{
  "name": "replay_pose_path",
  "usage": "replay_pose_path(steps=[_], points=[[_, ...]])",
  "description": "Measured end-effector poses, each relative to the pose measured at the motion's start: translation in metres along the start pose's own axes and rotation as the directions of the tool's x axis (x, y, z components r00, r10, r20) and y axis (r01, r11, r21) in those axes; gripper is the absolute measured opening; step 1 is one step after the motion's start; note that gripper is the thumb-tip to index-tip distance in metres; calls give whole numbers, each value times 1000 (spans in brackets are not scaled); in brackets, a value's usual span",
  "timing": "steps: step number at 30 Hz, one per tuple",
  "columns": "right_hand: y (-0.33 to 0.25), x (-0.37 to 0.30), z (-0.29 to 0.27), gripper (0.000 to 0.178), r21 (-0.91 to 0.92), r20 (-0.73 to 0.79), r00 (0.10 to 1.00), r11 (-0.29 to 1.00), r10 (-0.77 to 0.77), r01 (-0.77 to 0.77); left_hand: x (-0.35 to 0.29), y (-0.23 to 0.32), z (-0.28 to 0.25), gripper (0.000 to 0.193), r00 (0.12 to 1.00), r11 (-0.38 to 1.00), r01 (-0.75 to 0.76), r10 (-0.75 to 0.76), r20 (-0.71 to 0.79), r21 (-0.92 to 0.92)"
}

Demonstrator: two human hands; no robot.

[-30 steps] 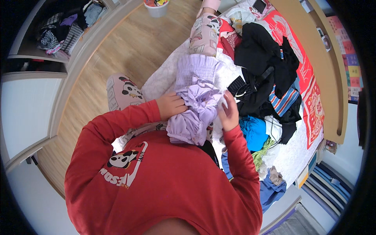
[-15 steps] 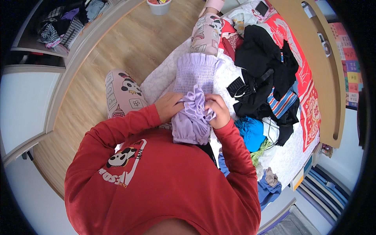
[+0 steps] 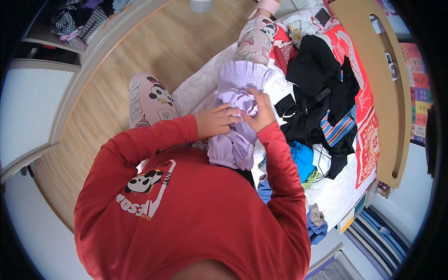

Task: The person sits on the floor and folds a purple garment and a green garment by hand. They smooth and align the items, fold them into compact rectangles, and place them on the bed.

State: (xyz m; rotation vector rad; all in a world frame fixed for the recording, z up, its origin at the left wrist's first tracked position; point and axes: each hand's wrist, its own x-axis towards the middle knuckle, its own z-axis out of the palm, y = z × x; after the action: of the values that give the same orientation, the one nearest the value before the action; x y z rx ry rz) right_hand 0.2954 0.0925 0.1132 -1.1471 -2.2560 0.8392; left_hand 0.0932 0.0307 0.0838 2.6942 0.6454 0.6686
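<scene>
Mostly, the lower part of the lilac garment (image 3: 235, 135) is hidden behind the red sleeves (image 3: 280, 168) and the chest of the person, so its full shape cannot be told; the palms are also not visible. The garment is pale purple, soft and bunched, with a gathered, smocked band at its 12 o'clock end, and it lies on the white bedcover (image 3: 196, 86) between the two knees in printed pink trousers (image 3: 147, 100). The left hand (image 3: 217, 122) lies on the folds with fingers curled and pressing the cloth, at 9 o'clock of the garment. The right hand (image 3: 260, 112) pinches a fold between thumb and fingers. At 3 o'clock lies a heap of black clothes (image 3: 319, 93), near a blue piece (image 3: 302, 159)
</scene>
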Motion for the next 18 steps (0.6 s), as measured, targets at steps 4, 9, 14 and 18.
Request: replay_pose_path(steps=[4,9,14,18], points=[[-29,-14,-55,45,-24,-74,984,987,-162,161,-7,-1,6,13,991,992,19,-35,-126,-121],[-28,-47,-37,39,-318,454,844,832,-287,454,-8,-6,8,23,983,952,70,-117,-141,-299],[-14,-41,-13,39,-247,192,902,870,-387,426,5,-20,14,39,968,840,235,-250,36,-490],[-15,-28,-19,40,-121,60,939,932,-338,343,23,-13,-12,28,949,819,188,-294,-114,-543]])
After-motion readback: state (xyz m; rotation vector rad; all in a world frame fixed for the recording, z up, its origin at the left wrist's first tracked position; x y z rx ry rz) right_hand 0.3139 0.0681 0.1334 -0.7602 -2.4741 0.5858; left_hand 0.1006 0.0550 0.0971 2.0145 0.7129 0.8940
